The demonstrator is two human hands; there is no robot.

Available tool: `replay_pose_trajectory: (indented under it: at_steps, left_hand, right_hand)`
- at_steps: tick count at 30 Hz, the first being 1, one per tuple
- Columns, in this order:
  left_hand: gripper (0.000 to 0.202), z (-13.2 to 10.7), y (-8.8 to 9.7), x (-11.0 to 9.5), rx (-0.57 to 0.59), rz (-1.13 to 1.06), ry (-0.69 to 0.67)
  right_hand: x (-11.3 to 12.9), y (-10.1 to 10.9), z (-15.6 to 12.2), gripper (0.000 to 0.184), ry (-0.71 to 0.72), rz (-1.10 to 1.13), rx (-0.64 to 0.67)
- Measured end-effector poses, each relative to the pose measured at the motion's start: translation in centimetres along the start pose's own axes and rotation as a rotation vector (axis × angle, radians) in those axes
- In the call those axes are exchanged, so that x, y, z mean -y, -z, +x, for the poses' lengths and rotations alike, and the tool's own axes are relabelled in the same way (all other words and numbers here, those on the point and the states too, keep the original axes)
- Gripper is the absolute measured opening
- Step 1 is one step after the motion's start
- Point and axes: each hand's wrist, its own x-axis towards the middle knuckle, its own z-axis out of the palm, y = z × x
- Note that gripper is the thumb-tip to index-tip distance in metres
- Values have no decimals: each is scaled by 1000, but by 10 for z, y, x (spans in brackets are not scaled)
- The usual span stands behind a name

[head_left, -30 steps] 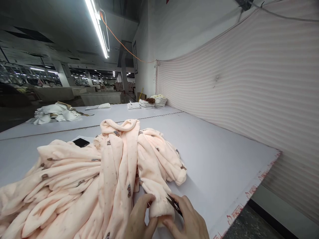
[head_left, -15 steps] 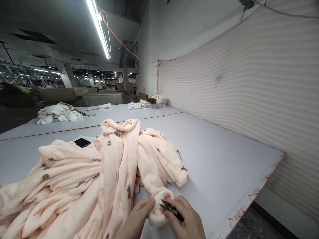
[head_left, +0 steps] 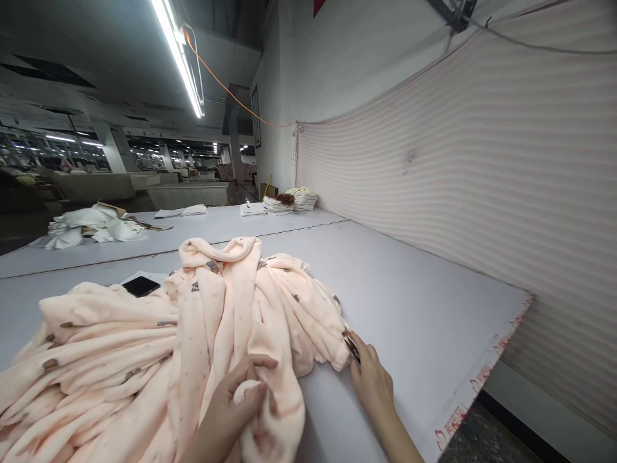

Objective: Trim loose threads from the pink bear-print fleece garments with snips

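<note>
A pale pink fleece garment (head_left: 202, 334) with small printed figures lies heaped in folds on the table. My left hand (head_left: 241, 395) is closed on a sleeve near its cuff (head_left: 270, 424), thumb and fingers pinching the cloth. Black thread snips (head_left: 353, 348) are gripped in my right hand (head_left: 371, 373), their tips pointing up and left at the garment's right end. Whether the blades touch the fleece I cannot tell. Part of the cuff is hidden behind my left hand.
A dark phone (head_left: 141, 286) lies on white paper beyond the garment. Crumpled white cloth (head_left: 94, 225) sits at the far left, and stacked white pieces (head_left: 279, 204) stand at the back. A striped fabric sheet (head_left: 434, 180) hangs along the table's right side.
My right hand has carried the snips away from the cuff opening, up to the garment's right end. My left hand has moved slightly left, and the sleeve end has turned toward me.
</note>
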Motion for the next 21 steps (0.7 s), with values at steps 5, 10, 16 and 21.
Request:
replay_pose_trajectory:
  at_steps: [5,10,16,21]
  left_hand:
    - [10,11,-27,-6,214,456,-43]
    - [40,26,-79,15,95,460,-120]
    - [19,27,-88,21,-118,303,-208]
    - [21,21,-79,27,-159,285,-219]
  right_hand:
    - [-1,2,27,24,70,135,40]
    - [42,24,2,5,175,338,58]
    - [64,59,-20,13,192,424,225]
    - [68,69,-19,27,228,253,225]
